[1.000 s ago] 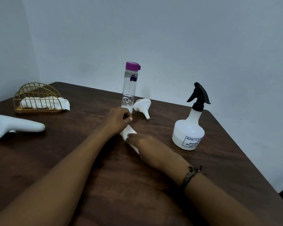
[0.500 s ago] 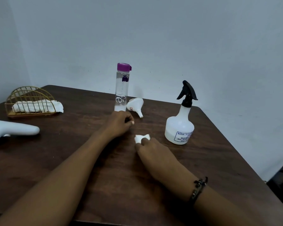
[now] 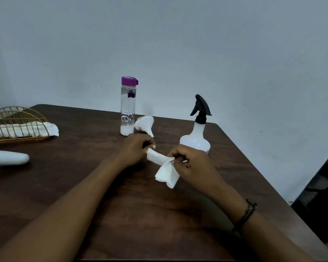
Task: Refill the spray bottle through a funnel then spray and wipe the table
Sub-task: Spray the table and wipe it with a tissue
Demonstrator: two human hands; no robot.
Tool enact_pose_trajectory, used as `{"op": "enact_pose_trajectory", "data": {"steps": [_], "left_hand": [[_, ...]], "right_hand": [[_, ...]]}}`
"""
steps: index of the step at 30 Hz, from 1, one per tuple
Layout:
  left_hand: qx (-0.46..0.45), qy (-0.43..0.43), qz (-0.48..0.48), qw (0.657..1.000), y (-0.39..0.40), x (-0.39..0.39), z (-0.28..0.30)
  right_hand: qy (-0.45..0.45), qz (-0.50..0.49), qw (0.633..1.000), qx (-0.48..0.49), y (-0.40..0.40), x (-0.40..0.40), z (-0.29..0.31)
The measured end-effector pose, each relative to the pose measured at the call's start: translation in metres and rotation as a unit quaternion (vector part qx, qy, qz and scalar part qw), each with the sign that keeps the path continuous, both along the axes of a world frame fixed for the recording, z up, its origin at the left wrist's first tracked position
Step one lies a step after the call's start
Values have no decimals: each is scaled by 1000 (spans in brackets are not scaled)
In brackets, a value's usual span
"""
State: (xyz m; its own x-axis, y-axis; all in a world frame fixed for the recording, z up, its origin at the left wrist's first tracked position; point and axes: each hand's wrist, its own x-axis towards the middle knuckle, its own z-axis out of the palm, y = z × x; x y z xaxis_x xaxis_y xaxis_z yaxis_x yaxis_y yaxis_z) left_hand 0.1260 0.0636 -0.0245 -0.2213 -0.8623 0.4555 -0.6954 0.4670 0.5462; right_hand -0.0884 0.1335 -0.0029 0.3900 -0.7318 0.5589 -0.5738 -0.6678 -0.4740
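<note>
While both hands work above the middle of the table point(image 3: 83, 186), their fingers are curled and pinching one white tissue point(image 3: 164, 170) between them. The left hand point(image 3: 135, 149) nips one end of it between thumb and fingertips; the right hand point(image 3: 190, 164) grips the other end, with the loose remainder hanging down in a crumpled flap just below the right fingers. The tissue appears lifted clear of the wood, though the angle makes this hard to judge. One dark bracelet point(image 3: 247, 213) circles the right wrist.

Behind the right hand, partly hidden by it, stands one white spray bottle point(image 3: 196, 135) with a black trigger head, upright and capped. Behind the left hand stands one tall clear water bottle point(image 3: 128, 108) with a purple lid, also upright. One white funnel point(image 3: 145, 124) lies on its side just right of that bottle's base, its spout pointing toward the near edge of the table, close to the left knuckles.

Well apart at the far left sits one gold wire holder point(image 3: 17, 122), arched in shape, with white folded cloth or napkins point(image 3: 25, 130) lying in it and spilling out at its right end. Nearer, at the left edge, one smooth white object point(image 3: 9, 157) lies on the wood, cut off by the frame.
</note>
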Motion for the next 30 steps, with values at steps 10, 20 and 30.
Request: {"op": "enact_pose_trajectory", "data": {"steps": [10,20,30], "left_hand": [[-76,-33,-68,994,15,-48,4],[-98,-85,-160,979,19,-122,9],[-137,-94,-215,962,16,-258,13]], "right_hand": [[-14,-67,997,-46,10,-59,-4],[6,-135,989,-52,19,-144,-11],[-98,-264,958,-48,18,-252,-15]]}}
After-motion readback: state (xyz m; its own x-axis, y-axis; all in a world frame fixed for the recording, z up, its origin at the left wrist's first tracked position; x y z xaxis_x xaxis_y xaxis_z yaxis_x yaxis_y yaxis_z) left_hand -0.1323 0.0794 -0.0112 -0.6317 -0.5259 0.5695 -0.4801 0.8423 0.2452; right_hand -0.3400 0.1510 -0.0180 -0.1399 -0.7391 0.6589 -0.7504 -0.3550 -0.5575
